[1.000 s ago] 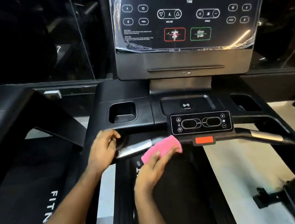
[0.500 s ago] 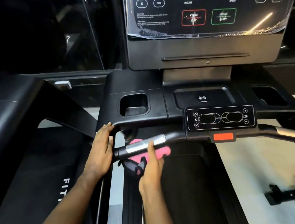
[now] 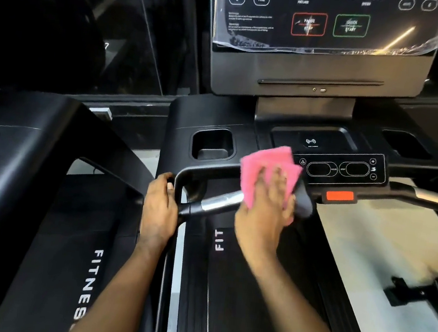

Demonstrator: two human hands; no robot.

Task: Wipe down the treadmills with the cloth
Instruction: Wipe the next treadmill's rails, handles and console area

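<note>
A black treadmill stands in front of me, its console screen under clear plastic film. A pink cloth lies over the front handlebar, just left of the small control panel. My right hand presses the cloth flat against the bar with spread fingers. My left hand grips the curved left end of the handle frame.
A cup holder sits left of the wireless charging tray. An orange safety tab hangs under the control panel. A second treadmill stands close on the left. Pale floor shows on the right.
My right hand has come up from under the silver grip and moved right, now pressing the cloth over the bar beside the control panel. The left hand stays on the handle frame.
</note>
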